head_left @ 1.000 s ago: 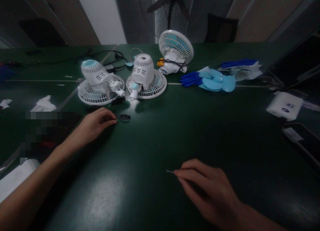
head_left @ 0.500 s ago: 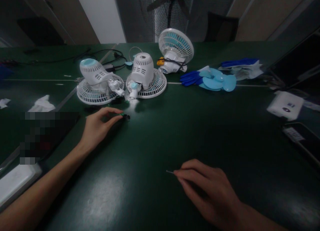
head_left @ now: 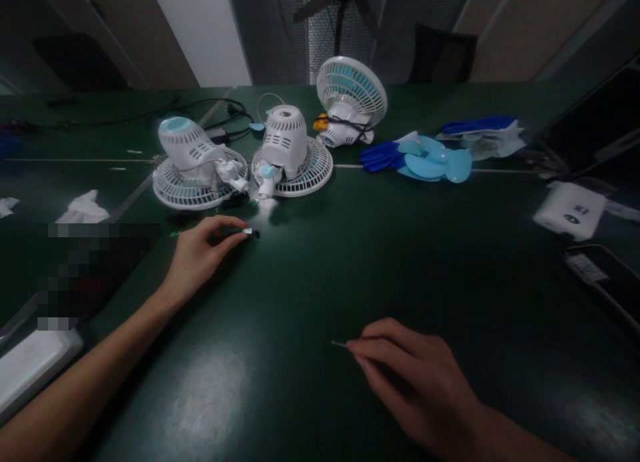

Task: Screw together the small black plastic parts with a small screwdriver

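My left hand (head_left: 203, 252) pinches a small dark piece with a light spot (head_left: 251, 233) between thumb and fingertips, low over the green table (head_left: 300, 269). It is too small to name. At the lower right my right hand (head_left: 420, 375) is closed in a pinch on a thin, short metal pin (head_left: 339, 343) that points left. Just beyond my left hand lie two white fans, the left one (head_left: 193, 149) and the middle one (head_left: 287, 142), each with its grille down on the table.
A third fan (head_left: 350, 92) leans at the back, with blue gloves (head_left: 383, 157) and light-blue fan blades (head_left: 433, 161) to its right. A white box (head_left: 571, 210) and a phone (head_left: 600, 275) lie far right; a white case (head_left: 37, 365) lies lower left.
The small piece in my left hand shows a light spot where it looked dark and green before. My left fingers have shifted very slightly; my right hand stays where it was.
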Action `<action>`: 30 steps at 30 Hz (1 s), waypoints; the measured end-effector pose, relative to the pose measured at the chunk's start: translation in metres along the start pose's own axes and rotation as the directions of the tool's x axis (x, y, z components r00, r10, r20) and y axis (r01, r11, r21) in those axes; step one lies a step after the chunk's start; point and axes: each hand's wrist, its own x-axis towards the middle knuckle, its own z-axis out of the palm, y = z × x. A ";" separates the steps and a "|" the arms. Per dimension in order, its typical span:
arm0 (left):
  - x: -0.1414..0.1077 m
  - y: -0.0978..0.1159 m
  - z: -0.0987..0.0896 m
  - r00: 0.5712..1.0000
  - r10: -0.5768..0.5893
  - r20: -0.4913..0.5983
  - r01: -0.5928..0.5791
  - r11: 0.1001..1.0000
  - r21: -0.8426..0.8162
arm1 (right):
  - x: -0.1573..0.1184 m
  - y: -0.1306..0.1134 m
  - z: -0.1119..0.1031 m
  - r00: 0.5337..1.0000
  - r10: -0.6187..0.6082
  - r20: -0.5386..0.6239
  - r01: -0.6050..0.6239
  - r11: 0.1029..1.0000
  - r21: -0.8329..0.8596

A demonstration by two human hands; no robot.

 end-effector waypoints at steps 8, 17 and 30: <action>0.001 0.004 0.000 0.987 0.046 0.152 -0.051 0.998 0.029 | 0.001 0.000 0.001 1.000 0.000 -0.009 0.000 1.000 -0.006; -0.058 0.085 0.039 0.739 0.440 0.510 -0.350 0.898 -0.267 | 0.000 0.000 0.002 1.000 -0.002 -0.016 0.001 0.999 -0.050; -0.076 0.087 0.050 0.568 0.778 0.266 -0.767 0.619 -0.172 | -0.001 0.000 0.005 0.999 -0.025 0.032 0.029 0.992 -0.127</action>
